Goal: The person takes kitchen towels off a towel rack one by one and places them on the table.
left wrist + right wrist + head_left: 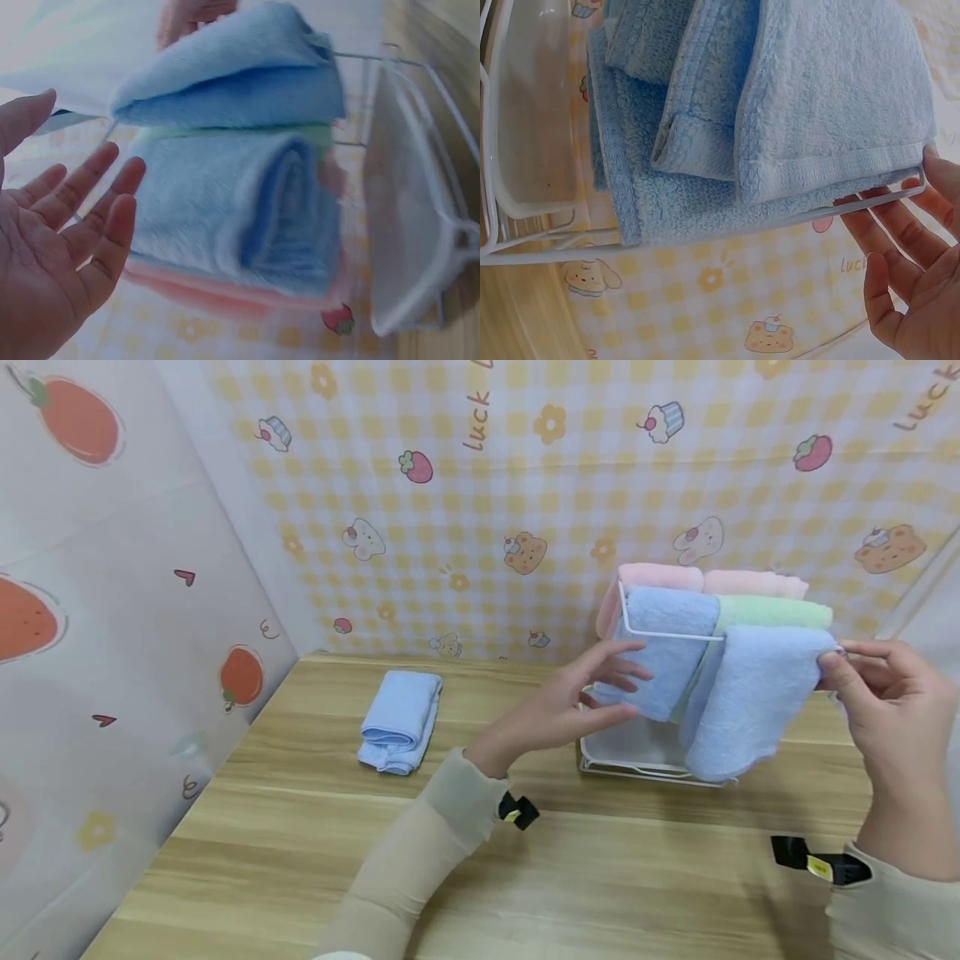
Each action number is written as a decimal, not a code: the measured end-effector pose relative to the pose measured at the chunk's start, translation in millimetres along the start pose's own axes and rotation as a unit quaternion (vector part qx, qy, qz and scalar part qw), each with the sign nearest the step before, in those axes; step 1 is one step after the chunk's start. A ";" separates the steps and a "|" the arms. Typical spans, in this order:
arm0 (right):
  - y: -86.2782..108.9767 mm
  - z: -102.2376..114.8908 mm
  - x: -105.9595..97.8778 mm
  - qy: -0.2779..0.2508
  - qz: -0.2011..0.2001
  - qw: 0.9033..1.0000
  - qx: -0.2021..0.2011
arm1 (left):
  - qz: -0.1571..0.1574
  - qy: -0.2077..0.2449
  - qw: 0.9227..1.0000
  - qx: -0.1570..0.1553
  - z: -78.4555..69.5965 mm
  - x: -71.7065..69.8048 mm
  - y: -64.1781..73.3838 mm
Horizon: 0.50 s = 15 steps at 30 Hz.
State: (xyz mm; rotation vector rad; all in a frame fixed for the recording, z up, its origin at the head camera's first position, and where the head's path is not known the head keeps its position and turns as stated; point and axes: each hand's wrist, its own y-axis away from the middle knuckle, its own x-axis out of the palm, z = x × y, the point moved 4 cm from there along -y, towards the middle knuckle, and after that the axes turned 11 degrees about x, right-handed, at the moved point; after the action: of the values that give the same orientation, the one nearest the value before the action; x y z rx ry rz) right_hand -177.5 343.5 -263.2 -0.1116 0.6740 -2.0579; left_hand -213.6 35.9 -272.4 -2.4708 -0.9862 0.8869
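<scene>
A small white wire rack [667, 636] stands on the table with towels draped over its bars. At its front right corner my right hand [903, 710] pinches the upper edge of a light blue towel [761, 706]. In the right wrist view, the thumb lies on this towel while other fingers sit below the rack's wire frame. My left hand [562, 714] is by the rack's left side, fingers spread, beside a second blue towel [667, 652]. The left wrist view shows that palm with nothing in it. A green towel [776, 610] and pink towels [660, 577] hang behind.
A folded blue towel [401, 714] lies on the wooden table [300, 835], left of the rack. The rack's base holds a white tray [637, 742]. Behind stands a yellow checked wall covering [457, 510]; a white patterned one [142, 568] borders the left.
</scene>
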 end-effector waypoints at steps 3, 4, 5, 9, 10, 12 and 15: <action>-0.2 -0.5 -0.1 -0.015 0.002 1.000 -0.005 | 0.001 0.008 1.000 -0.002 -4.6 4.5 -15.6; -0.3 -0.8 -0.2 -0.019 0.002 1.000 -0.005 | 0.002 0.010 1.000 -0.002 -5.4 6.3 -19.9; -0.2 -1.0 -0.2 -0.021 0.001 1.000 -0.004 | 0.005 0.011 1.000 -0.004 -5.6 8.3 -23.6; 2.0 -2.2 -0.2 -0.004 -0.013 1.000 0.011 | 0.007 0.022 1.000 -0.005 -2.6 17.8 -35.5; 2.9 -2.4 0.0 -0.001 -0.016 1.000 0.015 | 0.003 0.024 1.000 -0.005 -1.5 20.0 -38.1; 4.6 -2.7 0.5 0.005 -0.021 0.999 0.024 | -0.005 0.030 1.000 -0.007 1.2 24.2 -42.8; 6.5 -2.4 1.5 0.006 -0.024 0.999 0.031 | -0.012 0.037 0.999 -0.005 4.3 30.0 -49.4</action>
State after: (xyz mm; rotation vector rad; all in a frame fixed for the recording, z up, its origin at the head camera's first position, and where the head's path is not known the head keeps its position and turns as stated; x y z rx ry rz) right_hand -174.2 340.5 -268.7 -0.0813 0.6206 -2.1256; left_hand -224.0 92.2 -263.3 -2.4762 -0.9953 0.7780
